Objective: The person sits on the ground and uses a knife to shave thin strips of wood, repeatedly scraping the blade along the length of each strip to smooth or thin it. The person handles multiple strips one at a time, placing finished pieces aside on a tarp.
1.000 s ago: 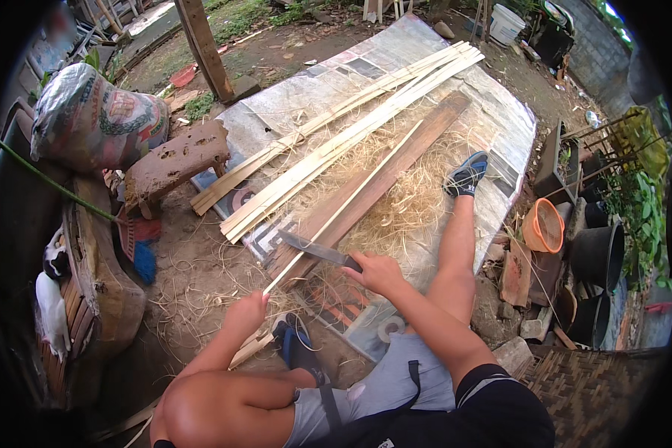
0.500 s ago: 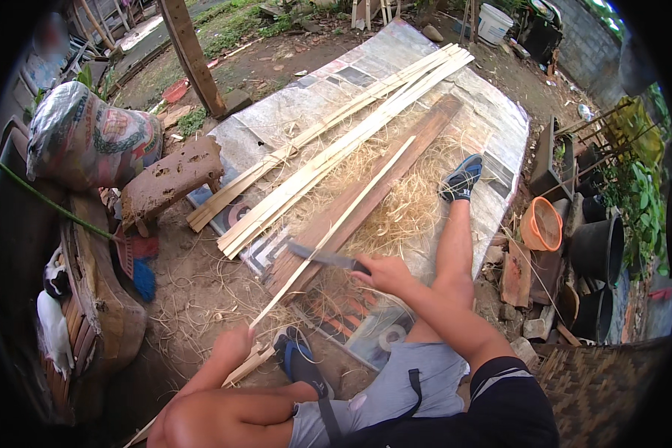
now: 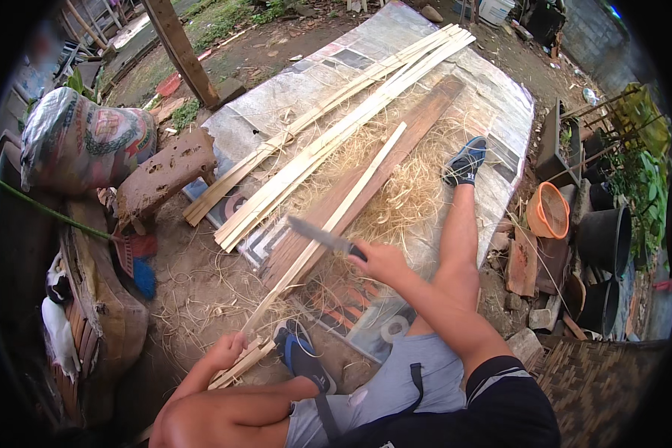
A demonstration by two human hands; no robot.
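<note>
My left hand (image 3: 226, 351) is closed round the near end of a long pale bamboo strip (image 3: 360, 185). The strip runs away from me along a dark brown plank (image 3: 434, 104), its far end lying on the wood. In my right hand (image 3: 381, 261) is a knife (image 3: 315, 232), gripped by its black handle. Its blade points left across the strip, blurred by motion; I cannot tell whether it touches. Curly shavings (image 3: 407, 196) pile up along the plank's right side. Beside my left hand, more pale strips (image 3: 240, 364) lie near my shoe.
Two bundles of long strips, a left one (image 3: 255, 166) and a right one (image 3: 328, 149), lie on a printed sheet (image 3: 500, 97). A stuffed sack (image 3: 89, 142), a broom (image 3: 138, 261) and a cat (image 3: 58, 328) are at left. An orange bucket (image 3: 548, 211) and black pots (image 3: 603, 240) stand right.
My left hand has shifted slightly up and right. The strip has turned to show a broader face, and its far end sits nearer. The knife blade has swung up and left a little.
</note>
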